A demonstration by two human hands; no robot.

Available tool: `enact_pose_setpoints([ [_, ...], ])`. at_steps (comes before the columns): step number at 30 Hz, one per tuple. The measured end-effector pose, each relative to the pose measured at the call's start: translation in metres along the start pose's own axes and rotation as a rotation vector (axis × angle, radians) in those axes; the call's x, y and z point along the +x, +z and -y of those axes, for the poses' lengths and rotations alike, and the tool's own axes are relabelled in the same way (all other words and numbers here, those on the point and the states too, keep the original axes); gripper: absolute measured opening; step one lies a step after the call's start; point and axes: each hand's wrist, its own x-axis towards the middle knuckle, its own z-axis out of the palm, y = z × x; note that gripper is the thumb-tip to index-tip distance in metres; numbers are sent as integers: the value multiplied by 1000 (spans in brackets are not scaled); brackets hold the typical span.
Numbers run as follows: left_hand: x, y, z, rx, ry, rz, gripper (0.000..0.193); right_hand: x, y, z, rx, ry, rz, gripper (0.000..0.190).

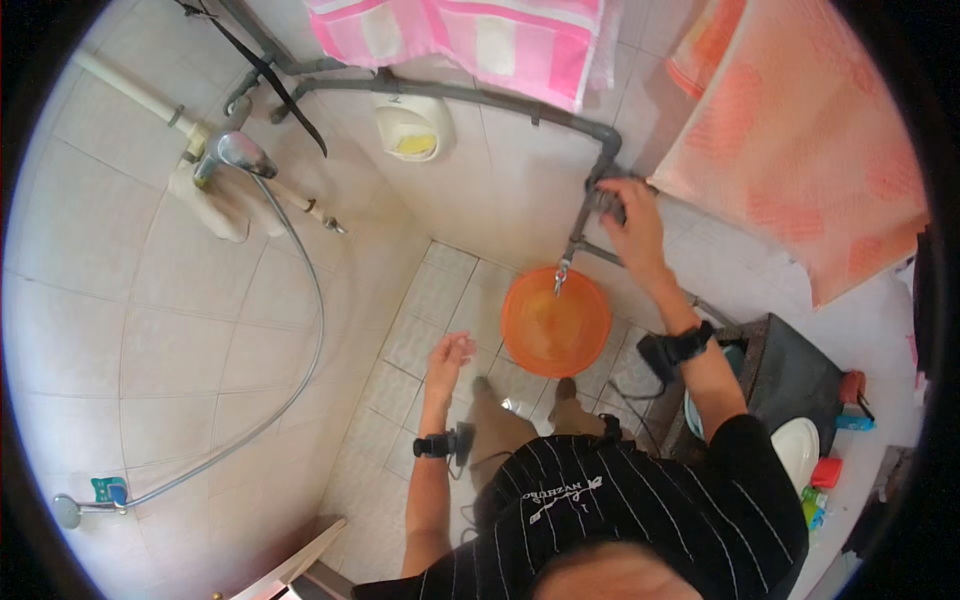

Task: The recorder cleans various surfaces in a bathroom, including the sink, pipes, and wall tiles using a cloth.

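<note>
My right hand (pixel 636 225) is raised at the wall pipe. Its thumb and fingers are around a grey valve knob (pixel 611 204) on that pipe. Below the knob, the grey pipe (pixel 580 225) leads down to a small metal tap (pixel 561 276). The tap's spout hangs over a round orange plastic basin (pixel 555 330) standing on the floor in front of my feet. Whether water runs from the tap is too small to tell. My left hand (pixel 448 361) hovers left of the basin, touching nothing, its fingers loosely bent and apart.
A shower hose (pixel 319 300) hangs along the left wall below a metal mixer (pixel 240 154). Pink towels (pixel 457 37) and an orange patterned curtain (pixel 795 165) hang above. To my right stands a dark stone counter (pixel 799 382) with a white dish (pixel 796 450). Floor tiles (pixel 420 330) surround the basin.
</note>
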Motion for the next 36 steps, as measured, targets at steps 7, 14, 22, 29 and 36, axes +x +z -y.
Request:
enact_pose_setpoints([
  [7,100,-10,-88,47,211,87,29,69,41,101,32,-214,-92,61],
  [14,170,-40,-152,-150,228,183,31,166,166,106,-479,-623,-159,55],
  [22,231,-64,-177,-220,171,219,39,191,232,139,-698,-470,48,53],
  [29,269,-33,-177,-310,174,173,44,229,299,156,-675,-469,261,31],
  [36,300,-30,-161,-320,233,249,45,222,306,148,-758,-462,403,24],
])
